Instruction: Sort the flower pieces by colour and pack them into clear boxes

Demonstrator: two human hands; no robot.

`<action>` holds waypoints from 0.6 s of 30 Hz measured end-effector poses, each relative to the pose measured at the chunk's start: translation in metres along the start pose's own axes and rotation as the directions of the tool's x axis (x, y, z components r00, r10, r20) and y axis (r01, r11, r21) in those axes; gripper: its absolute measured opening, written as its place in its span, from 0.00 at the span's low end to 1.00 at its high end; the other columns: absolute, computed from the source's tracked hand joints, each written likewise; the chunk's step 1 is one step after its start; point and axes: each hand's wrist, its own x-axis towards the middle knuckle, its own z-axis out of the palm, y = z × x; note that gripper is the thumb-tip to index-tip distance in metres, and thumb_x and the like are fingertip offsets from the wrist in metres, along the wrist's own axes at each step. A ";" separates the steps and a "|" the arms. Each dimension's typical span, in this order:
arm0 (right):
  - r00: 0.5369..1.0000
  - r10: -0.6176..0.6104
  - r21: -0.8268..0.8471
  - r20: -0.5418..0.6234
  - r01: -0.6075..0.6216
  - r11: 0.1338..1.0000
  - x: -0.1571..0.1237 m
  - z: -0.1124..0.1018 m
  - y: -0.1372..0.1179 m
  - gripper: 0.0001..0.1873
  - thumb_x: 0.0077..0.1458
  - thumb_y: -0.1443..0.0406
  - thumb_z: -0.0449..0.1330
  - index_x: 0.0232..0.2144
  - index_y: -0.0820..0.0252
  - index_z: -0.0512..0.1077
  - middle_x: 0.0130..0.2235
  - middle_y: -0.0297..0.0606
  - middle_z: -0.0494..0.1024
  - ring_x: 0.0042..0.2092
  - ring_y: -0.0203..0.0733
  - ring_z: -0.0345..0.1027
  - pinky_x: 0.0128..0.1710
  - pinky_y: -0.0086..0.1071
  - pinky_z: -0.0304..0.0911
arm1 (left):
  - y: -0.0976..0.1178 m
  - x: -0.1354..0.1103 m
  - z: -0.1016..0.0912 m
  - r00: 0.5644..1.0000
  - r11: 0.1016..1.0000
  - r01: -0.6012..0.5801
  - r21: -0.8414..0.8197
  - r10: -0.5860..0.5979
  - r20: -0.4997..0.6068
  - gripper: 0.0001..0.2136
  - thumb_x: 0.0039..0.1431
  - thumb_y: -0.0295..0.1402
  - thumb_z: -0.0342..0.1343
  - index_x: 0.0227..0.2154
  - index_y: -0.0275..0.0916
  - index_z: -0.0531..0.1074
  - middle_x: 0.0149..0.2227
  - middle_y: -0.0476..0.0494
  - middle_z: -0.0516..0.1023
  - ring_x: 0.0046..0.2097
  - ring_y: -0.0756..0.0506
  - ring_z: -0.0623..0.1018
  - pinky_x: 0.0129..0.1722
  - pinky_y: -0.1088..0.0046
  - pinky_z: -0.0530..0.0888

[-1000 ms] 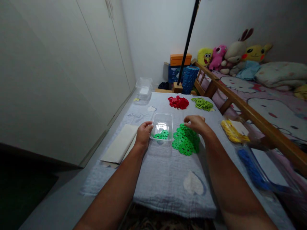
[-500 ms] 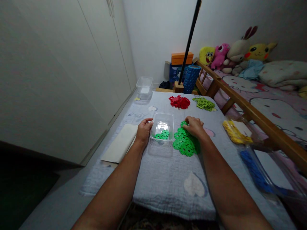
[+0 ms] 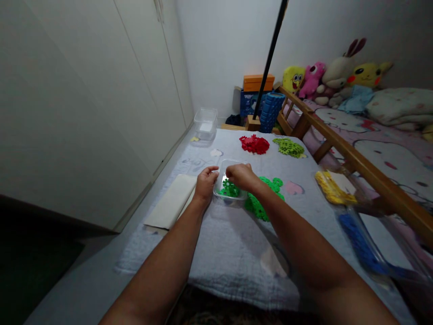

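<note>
A clear plastic box (image 3: pixel 234 197) sits on the pale blue blanket (image 3: pixel 230 239) and holds some green flower-shaped pieces (image 3: pixel 229 188). My left hand (image 3: pixel 204 183) grips the box's left rim. Over the box hovers my right hand (image 3: pixel 239 175), fingers curled downward around green pieces. A pile of the same green pieces (image 3: pixel 265 198) lies just right of the box, partly behind my right forearm.
Red pieces (image 3: pixel 254 144) and light green pieces (image 3: pixel 288 147) lie farther back. Another clear box (image 3: pixel 205 122) stands at the back left. A yellow pile (image 3: pixel 333 188) and a blue pile (image 3: pixel 358 241) are at right, beside a wooden bed rail (image 3: pixel 352 158). A folded cloth (image 3: pixel 171 201) lies left.
My right hand left the green pile and moved left over the clear box, carrying green pieces. My left hand stayed on the box's rim.
</note>
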 end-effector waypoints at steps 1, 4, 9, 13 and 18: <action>1.000 -0.007 -0.024 0.019 0.008 1.000 0.004 0.003 -0.003 0.13 0.60 0.69 0.57 0.42 0.54 0.80 0.47 0.41 0.84 0.51 0.48 0.74 0.51 0.40 0.56 | 0.000 0.000 0.000 1.000 1.000 0.000 -0.003 0.000 0.001 0.18 0.42 0.36 0.65 0.38 0.37 0.75 0.20 0.56 0.68 0.22 0.53 0.65 0.24 0.77 0.58; 0.999 -0.017 -0.087 0.030 0.019 0.996 0.010 0.010 -0.007 0.14 0.61 0.70 0.56 0.43 0.55 0.80 0.48 0.45 0.84 0.51 0.50 0.74 0.51 0.41 0.56 | 0.000 0.001 0.000 1.000 1.000 -0.005 -0.003 0.005 0.005 0.17 0.42 0.35 0.65 0.38 0.37 0.75 0.20 0.56 0.67 0.22 0.53 0.65 0.23 0.77 0.58; 0.998 0.002 -0.111 -0.069 -0.009 0.994 0.002 0.004 0.001 0.14 0.63 0.69 0.56 0.45 0.58 0.80 0.46 0.48 0.83 0.52 0.53 0.73 0.52 0.43 0.56 | 0.000 0.001 -0.001 1.000 1.000 -0.006 -0.009 0.006 0.012 0.17 0.42 0.35 0.65 0.38 0.37 0.75 0.20 0.56 0.68 0.22 0.53 0.64 0.23 0.77 0.58; 0.978 0.094 -0.045 -0.188 -0.104 0.994 -0.012 -0.018 0.039 0.15 0.65 0.65 0.55 0.49 0.57 0.78 0.50 0.46 0.82 0.54 0.51 0.71 0.53 0.43 0.57 | -0.001 0.000 0.000 1.000 1.000 -0.018 0.002 0.018 0.007 0.17 0.42 0.35 0.65 0.38 0.36 0.75 0.19 0.57 0.66 0.22 0.53 0.63 0.23 0.77 0.57; 0.932 0.310 0.059 -0.185 -0.304 0.951 -0.031 -0.019 0.113 0.12 0.59 0.65 0.60 0.43 0.56 0.81 0.46 0.42 0.84 0.48 0.47 0.74 0.45 0.35 0.61 | 0.000 -0.002 0.000 0.999 0.999 -0.033 0.029 0.033 -0.007 0.17 0.43 0.35 0.64 0.38 0.36 0.75 0.20 0.57 0.65 0.22 0.54 0.62 0.23 0.77 0.56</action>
